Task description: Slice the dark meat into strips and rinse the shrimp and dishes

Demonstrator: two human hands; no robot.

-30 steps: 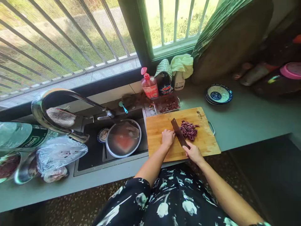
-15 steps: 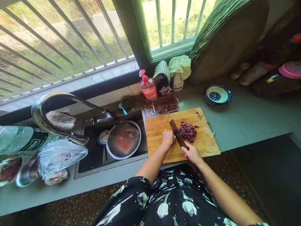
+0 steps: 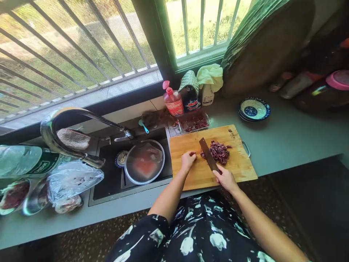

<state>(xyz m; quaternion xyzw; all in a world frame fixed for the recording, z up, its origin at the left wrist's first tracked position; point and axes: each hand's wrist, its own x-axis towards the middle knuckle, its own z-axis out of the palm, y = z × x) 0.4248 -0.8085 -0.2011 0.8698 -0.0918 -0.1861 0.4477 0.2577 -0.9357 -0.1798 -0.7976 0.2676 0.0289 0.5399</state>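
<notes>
A wooden cutting board (image 3: 188, 143) lies on the grey counter beside the sink. On it sits a pile of dark red chopped pieces (image 3: 219, 151). My right hand (image 3: 225, 178) grips the handle of a cleaver (image 3: 206, 153), whose blade rests on the board at the left edge of the pile. My left hand (image 3: 188, 160) rests on the board to the left of the blade, fingers curled, holding nothing that I can see.
A sink (image 3: 110, 174) holds a covered metal bowl (image 3: 144, 162) under a curved tap (image 3: 68, 120). Bottles (image 3: 173, 100) and a clear tray of red bits (image 3: 194, 122) stand behind the board. Blue patterned bowls (image 3: 253, 108) sit right. Bagged items (image 3: 71, 178) lie left.
My left hand has drawn away from the blade to the left. The cleaver stays beside the pile. The view shifted slightly.
</notes>
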